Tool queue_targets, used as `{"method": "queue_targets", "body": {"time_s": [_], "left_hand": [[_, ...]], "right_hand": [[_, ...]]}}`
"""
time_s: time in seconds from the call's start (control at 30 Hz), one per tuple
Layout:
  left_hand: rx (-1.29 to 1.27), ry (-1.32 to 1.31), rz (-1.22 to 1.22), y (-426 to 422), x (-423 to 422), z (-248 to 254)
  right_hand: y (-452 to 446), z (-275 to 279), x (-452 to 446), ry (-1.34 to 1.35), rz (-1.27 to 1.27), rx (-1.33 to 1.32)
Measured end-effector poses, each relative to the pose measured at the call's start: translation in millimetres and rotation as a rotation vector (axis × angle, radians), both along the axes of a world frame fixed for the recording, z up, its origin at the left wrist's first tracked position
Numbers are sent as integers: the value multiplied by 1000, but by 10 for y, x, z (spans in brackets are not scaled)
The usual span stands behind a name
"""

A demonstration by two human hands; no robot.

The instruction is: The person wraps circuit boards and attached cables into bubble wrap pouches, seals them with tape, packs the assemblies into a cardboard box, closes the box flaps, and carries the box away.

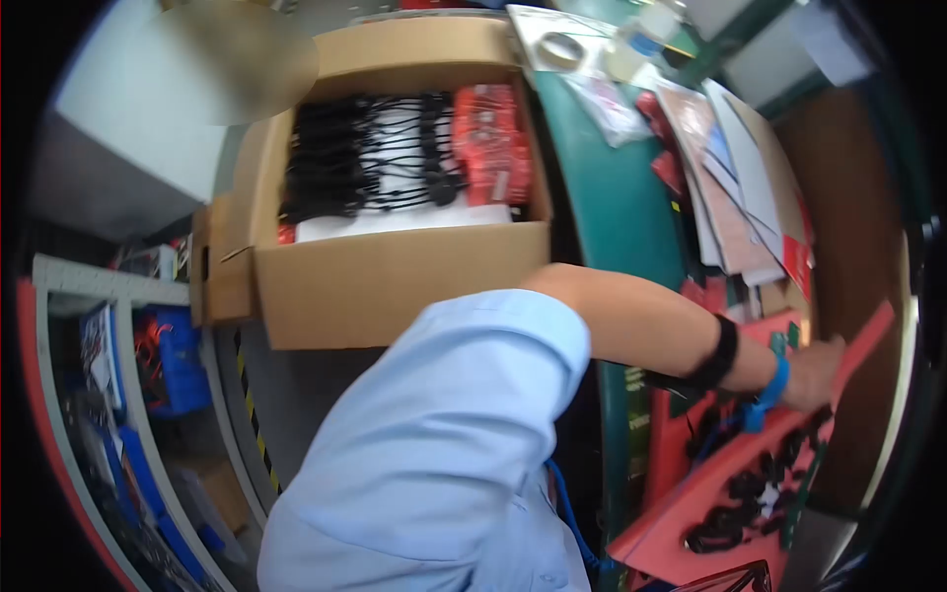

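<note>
Workshop-looking spot, green work surface [621, 212] running up the right of the head view, grey floor [306, 414] under the rest. On my end the left hand [811, 377] is far over to the right, right by a pinkish-red panel [866, 345] that sticks up at an angle. Motion blur hides the fingers, so I can't tell if that grip is open or closed on the panel's edge. My right hand is out of view.

Wrist has a blue strap [772, 395], then a black band [720, 355] up the forearm, then a light blue sleeve [444, 395] crossing the middle of the shot. Just below the hand is a pinkish-red tray [663, 508], tilted in view, with black cable pieces [725, 528] lying in it.

Papers and folders [740, 187] are stacked beyond the hand, and farther up the surface I've got a plastic bag [610, 111], a roll of tape [560, 50] and a clear bottle [639, 44].

Left of the surface, an open cardboard box [395, 286] holds bundled black cables [326, 158] beside red plastic packets [493, 148]. Way over left, a metal rack [123, 286] has a blue bin [180, 360] in it.
</note>
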State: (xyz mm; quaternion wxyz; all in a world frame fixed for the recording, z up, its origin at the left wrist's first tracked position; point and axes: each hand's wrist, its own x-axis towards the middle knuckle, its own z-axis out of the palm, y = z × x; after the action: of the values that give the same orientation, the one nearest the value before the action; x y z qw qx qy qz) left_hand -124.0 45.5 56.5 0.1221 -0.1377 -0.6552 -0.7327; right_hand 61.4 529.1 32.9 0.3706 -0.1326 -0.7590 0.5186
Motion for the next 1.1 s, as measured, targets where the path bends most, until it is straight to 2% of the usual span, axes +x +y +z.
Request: {"method": "queue_targets", "body": {"time_s": [0.03, 0.1, 0.13, 0.17, 0.2, 0.23, 0.27, 0.33, 0.37, 0.43, 0.47, 0.53, 0.6, 0.63, 0.7, 0.73, 0.77, 0.83, 0.87, 0.93, 1.0, 1.07, 1.1], "left_hand": [[-17, -15, -48, -142, 153, -78], [-168, -51, -137, -344, 273, -337], [-345, -206, -172, -405, 332, -477], [-453, -199, -246, -527, 495, -450], [-223, -154, -340, -482, 449, -936], [-245, -146, -406, -638, 546, -879], [-256, -305, -566, -825, 662, -522], [-282, -458, -592, -1002, 665, -320], [-295, -442, -621, -1052, 539, -359], [-596, -149, -157, -1080, 133, -459], [-600, -138, -162, -1019, -61, -445], [-1042, 37, -15, -870, -477, -445], [-939, 7, -118, -662, -964, -841], [-935, 11, -108, -608, -974, -755], [-1228, -5, -41, -416, -963, -594], [-1231, -16, -37, -426, -981, -548], [-1115, -102, -250, -480, -1035, -490], [-847, -265, -648, -588, -1104, -378], [-845, -280, -640, -589, -997, -320], [-539, -362, -629, -562, -640, -239], [-421, -461, -714, -630, -214, -143], [-183, -396, -753, -633, 283, -140], [-192, -425, -805, -661, 489, -116]], "right_hand": [[46, -140, -60, 49, -96, 20], [96, -398, -242, 4, 111, 379], [69, -561, -279, 10, 184, 24], [-418, -390, -283, -97, -1, -107], [-397, -500, -341, -48, 0, -210], [-518, -420, -374, -53, -24, -249], [-609, -377, -422, -52, 0, -294], [-672, -297, -419, -30, -7, -338], [-653, -317, -424, -39, 29, -365], [-666, -338, -407, -38, 66, -390], [-728, -354, -416, -73, 98, -478], [-822, -352, -468, -146, 175, -647], [-839, -315, -486, -161, 160, -623], [-852, -298, -494, -188, 141, -603], [-870, -224, -509, -221, 122, -589], [-861, -86, -565, -171, 118, -456], [-848, 61, -638, -129, 116, -327], [-732, 358, -810, -87, 203, -235], [-690, 480, -906, -83, 205, -137], [-588, 695, -1122, -82, 222, -36], [-460, 695, -1268, -86, 173, 250], [-314, 678, -1441, -59, 156, 287], [-315, 619, -1504, -31, 127, 333]]}}
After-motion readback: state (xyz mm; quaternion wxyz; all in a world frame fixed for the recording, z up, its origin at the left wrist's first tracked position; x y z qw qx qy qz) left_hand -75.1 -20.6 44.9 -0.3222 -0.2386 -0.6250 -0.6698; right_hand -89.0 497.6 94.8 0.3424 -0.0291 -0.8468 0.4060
